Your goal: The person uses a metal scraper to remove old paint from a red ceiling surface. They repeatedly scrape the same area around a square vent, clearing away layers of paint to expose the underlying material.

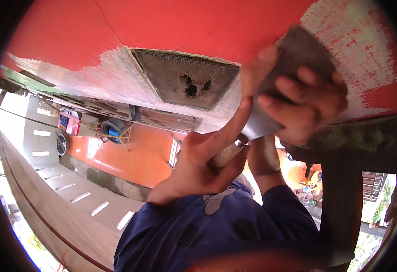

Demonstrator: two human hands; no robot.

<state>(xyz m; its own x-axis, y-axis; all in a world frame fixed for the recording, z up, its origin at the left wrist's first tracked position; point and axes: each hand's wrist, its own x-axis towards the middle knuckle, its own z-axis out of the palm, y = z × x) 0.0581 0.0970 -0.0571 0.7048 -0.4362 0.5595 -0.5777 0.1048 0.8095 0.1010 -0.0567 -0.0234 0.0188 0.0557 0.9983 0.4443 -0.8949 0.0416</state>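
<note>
A wide scraper [258, 123] with a flared metal blade lies tilted across the right of the view, close under a red painted surface [171, 27]. My left hand [198, 165] is closed round its pale handle, index finger stretched toward the blade. My right hand [305, 106] has its fingers curled over the dark, wide part of the blade; its thumb is hidden. Part of the blade's far edge is blurred. Beside the scraper, a whitish patch [343, 41] shows rough streaks of red. To the left, a mesh-covered opening [180, 75] has torn holes.
A dark beam and post [343, 195] stand close at my right. Below lies an orange floor [139, 152], with a grey tub [113, 127] on a wooden stand and a pink container [73, 122]. A wall with slots [78, 181] and a long rail [39, 199] run along the left.
</note>
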